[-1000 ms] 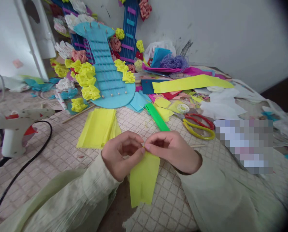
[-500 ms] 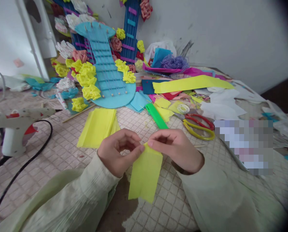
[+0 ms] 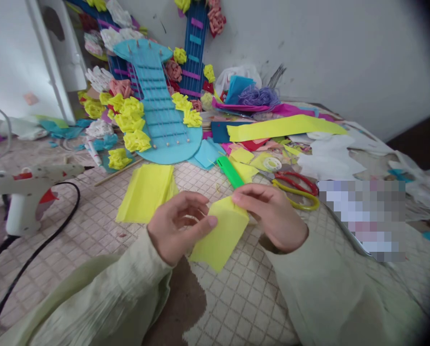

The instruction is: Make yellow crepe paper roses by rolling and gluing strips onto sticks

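Both hands hold one piece of yellow crepe paper [image 3: 222, 235] just above the quilted table cover. My left hand [image 3: 177, 226] pinches its left edge between thumb and fingers. My right hand [image 3: 272, 214] grips its upper right corner with curled fingers. The paper hangs tilted, its lower end pointing toward me. A stack of the same yellow paper [image 3: 146, 192] lies flat just beyond my left hand. A green stick-shaped tool [image 3: 230, 172] lies past the right hand's fingertips.
A glue gun [image 3: 23, 185] with a black cord [image 3: 38, 242] stands at the left. Red and yellow scissors [image 3: 296, 187] lie right of the green tool. Blue cardboard guitar shapes [image 3: 157, 110] with paper flowers lean on the wall. Paper scraps [image 3: 283, 127] cover the far right.
The hanging strip of yellow paper has been drawn up and turned, so it looks shorter and tilted. My right hand has shifted up and to the right; the left hand has stayed put.
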A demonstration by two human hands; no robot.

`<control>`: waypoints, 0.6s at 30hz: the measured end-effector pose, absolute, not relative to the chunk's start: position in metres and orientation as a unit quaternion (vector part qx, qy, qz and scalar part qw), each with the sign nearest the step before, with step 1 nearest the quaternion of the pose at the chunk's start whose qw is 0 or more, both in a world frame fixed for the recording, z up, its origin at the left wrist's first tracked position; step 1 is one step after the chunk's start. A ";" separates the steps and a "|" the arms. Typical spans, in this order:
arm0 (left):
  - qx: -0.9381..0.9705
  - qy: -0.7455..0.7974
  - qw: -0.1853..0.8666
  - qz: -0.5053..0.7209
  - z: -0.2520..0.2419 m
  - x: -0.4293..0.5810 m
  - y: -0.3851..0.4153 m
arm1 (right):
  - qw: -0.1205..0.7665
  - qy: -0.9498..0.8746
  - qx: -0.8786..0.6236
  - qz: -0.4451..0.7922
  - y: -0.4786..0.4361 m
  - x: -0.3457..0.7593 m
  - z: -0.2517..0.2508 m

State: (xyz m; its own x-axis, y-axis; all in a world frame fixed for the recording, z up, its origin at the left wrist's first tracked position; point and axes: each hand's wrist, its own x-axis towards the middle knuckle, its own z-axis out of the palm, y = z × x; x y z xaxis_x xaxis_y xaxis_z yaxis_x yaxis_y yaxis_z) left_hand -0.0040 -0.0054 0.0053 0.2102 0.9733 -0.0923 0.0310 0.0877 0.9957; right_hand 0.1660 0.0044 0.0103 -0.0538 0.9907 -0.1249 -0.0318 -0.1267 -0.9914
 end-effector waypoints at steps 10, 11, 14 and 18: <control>0.681 0.480 0.486 0.264 0.001 -0.010 -0.005 | 0.358 -0.523 -0.489 0.599 0.008 0.170 0.019; 0.695 0.480 0.474 0.251 0.002 -0.011 -0.005 | 0.334 -0.535 -0.486 0.605 0.007 0.169 0.019; 0.713 0.493 0.439 0.237 0.003 -0.012 -0.004 | 0.342 -0.530 -0.500 0.593 0.006 0.170 0.018; 0.641 0.502 0.493 0.306 0.003 -0.012 0.000 | 0.463 -0.467 -0.531 0.535 0.008 0.170 0.012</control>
